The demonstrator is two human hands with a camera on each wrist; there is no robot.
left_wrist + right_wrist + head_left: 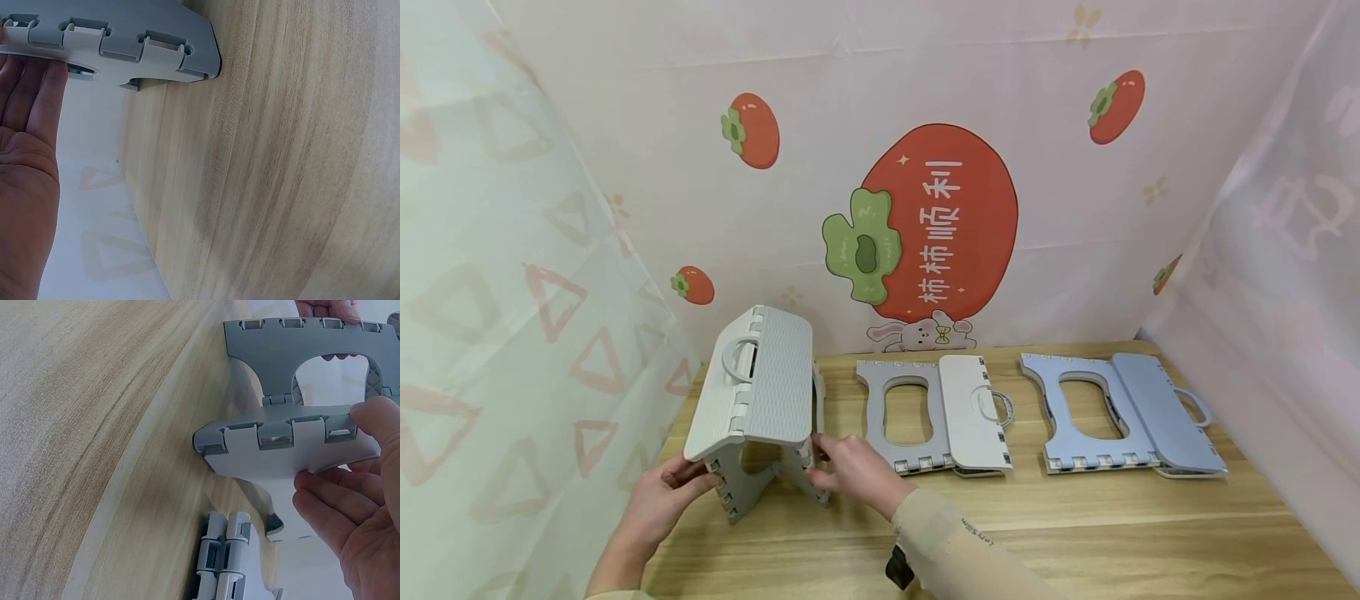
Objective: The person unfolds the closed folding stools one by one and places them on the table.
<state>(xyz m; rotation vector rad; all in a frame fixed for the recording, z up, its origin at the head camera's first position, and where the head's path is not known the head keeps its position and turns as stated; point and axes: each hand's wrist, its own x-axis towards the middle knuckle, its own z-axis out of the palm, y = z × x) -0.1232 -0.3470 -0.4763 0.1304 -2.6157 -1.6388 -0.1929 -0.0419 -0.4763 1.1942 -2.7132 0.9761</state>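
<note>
A white and grey folding stool (778,375) stands half unfolded at the left of the table, its two-part top peaked like a roof with a loop handle (733,360) near the fold. My left hand (658,504) grips the left leg panel (112,44) by its hinged edge, thumb on one side and fingers on the other. On the opposite side, my right hand (857,471) pinches the edge of the right leg panel (275,440) between thumb and fingers. The left fingertips are partly hidden behind the panel in the left wrist view.
Right of the stool, a second white and grey folding stool (977,412) lies folded flat. A blue folding stool (1168,408) lies flat farther right. All are on a wood-grain table (1120,542), with a printed cloth backdrop (1045,308) behind and cloth at both sides.
</note>
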